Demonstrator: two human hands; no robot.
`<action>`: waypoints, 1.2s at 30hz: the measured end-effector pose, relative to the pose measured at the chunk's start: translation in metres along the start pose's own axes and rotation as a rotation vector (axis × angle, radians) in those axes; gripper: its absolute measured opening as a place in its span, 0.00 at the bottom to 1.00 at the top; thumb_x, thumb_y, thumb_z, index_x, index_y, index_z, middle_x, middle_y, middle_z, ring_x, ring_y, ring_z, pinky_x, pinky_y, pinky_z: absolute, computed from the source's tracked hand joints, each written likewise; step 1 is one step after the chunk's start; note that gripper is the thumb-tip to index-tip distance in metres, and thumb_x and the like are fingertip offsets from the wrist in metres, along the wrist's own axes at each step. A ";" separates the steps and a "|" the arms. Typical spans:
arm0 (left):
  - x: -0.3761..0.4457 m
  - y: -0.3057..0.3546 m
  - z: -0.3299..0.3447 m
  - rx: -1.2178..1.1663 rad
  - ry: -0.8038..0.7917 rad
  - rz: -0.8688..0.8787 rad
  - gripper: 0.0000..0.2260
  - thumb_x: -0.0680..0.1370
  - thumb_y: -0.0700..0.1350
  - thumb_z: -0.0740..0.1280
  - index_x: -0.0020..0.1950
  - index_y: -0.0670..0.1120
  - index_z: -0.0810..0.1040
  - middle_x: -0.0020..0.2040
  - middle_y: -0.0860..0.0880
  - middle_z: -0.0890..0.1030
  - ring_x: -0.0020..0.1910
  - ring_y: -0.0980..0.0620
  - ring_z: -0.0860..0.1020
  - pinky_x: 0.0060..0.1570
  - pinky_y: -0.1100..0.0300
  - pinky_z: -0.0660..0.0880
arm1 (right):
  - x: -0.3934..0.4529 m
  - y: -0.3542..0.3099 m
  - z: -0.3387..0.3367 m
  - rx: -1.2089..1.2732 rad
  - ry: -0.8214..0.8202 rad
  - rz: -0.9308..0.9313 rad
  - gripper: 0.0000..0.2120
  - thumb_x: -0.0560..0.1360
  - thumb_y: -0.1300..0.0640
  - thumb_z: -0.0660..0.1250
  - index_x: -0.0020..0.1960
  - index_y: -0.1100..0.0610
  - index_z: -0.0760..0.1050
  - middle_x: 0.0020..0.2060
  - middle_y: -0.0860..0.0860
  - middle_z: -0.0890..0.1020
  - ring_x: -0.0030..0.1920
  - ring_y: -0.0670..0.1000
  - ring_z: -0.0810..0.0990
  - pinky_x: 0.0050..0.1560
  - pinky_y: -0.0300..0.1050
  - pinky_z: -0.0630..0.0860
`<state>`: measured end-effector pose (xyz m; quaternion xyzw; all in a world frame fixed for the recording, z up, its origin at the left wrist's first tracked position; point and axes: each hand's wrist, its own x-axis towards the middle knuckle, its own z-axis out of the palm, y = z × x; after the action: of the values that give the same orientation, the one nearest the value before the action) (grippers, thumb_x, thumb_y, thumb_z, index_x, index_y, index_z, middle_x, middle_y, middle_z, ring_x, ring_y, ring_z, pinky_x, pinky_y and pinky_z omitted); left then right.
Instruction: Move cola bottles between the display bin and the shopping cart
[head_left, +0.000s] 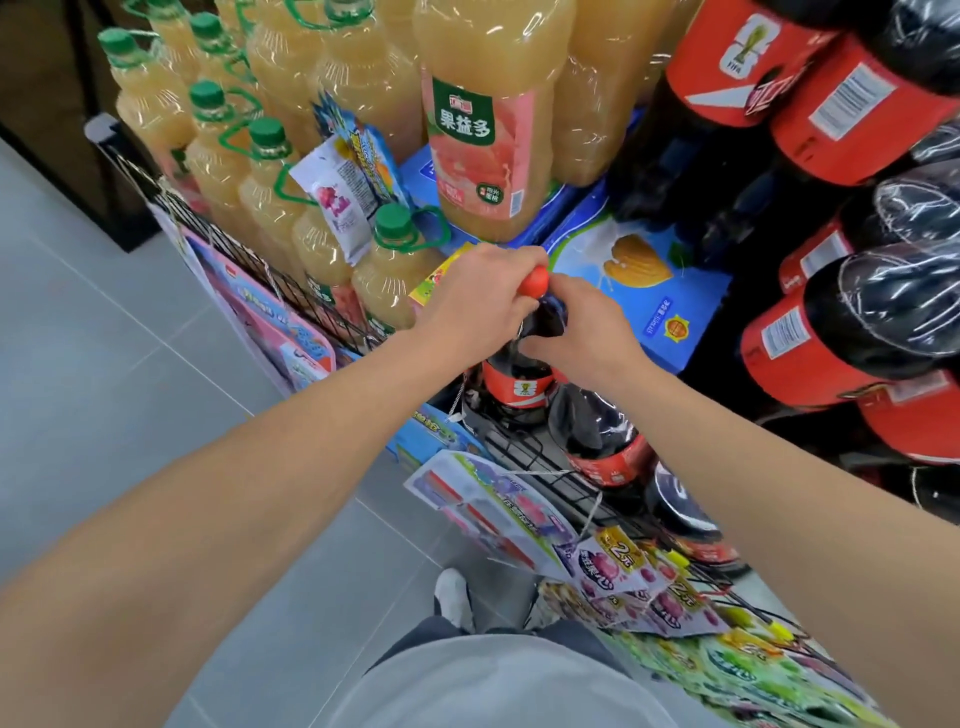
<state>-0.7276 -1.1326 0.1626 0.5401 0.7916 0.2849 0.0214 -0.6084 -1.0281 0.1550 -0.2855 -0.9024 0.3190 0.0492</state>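
A large cola bottle (517, 374) with a red cap and red label stands upright at the front edge of the black wire display bin (524, 457). My left hand (478, 296) grips its cap and neck from the left. My right hand (582, 332) holds the bottle's shoulder from the right, fingers curled round it. Two more cola bottles (602, 436) stand just right of it inside the bin. A stack of wrapped cola bottles (831, 322) lies on its side at the right. No shopping cart is in view.
Yellow juice bottles (488, 119) with green caps fill the left and back of the bin, on blue cartons (649, 291). Snack packets (613, 566) hang along the bin's front wire. Grey tiled floor (130, 364) lies to the left; my shoe (453, 597) is below.
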 end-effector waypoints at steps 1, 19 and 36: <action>-0.001 -0.001 0.001 -0.022 0.008 -0.010 0.16 0.74 0.41 0.70 0.61 0.44 0.78 0.45 0.42 0.82 0.48 0.39 0.77 0.49 0.49 0.72 | 0.000 0.001 0.000 0.006 0.006 0.006 0.26 0.69 0.55 0.77 0.66 0.51 0.76 0.53 0.48 0.76 0.52 0.52 0.75 0.48 0.43 0.65; 0.002 0.004 0.010 -0.136 -0.053 -0.004 0.20 0.73 0.46 0.75 0.64 0.44 0.78 0.50 0.43 0.84 0.48 0.39 0.80 0.52 0.46 0.75 | -0.018 0.013 -0.007 0.164 0.035 0.118 0.30 0.70 0.55 0.77 0.71 0.45 0.75 0.50 0.44 0.79 0.53 0.47 0.76 0.48 0.39 0.67; -0.011 -0.028 0.025 -0.456 -0.304 -0.193 0.26 0.76 0.45 0.74 0.73 0.51 0.71 0.57 0.60 0.77 0.60 0.55 0.76 0.61 0.61 0.71 | -0.029 0.027 -0.001 0.190 -0.101 0.000 0.50 0.63 0.46 0.79 0.80 0.45 0.61 0.73 0.45 0.73 0.71 0.46 0.72 0.71 0.43 0.69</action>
<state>-0.7380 -1.1384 0.1250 0.4801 0.7427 0.3679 0.2874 -0.5709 -1.0265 0.1423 -0.2629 -0.8695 0.4171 0.0303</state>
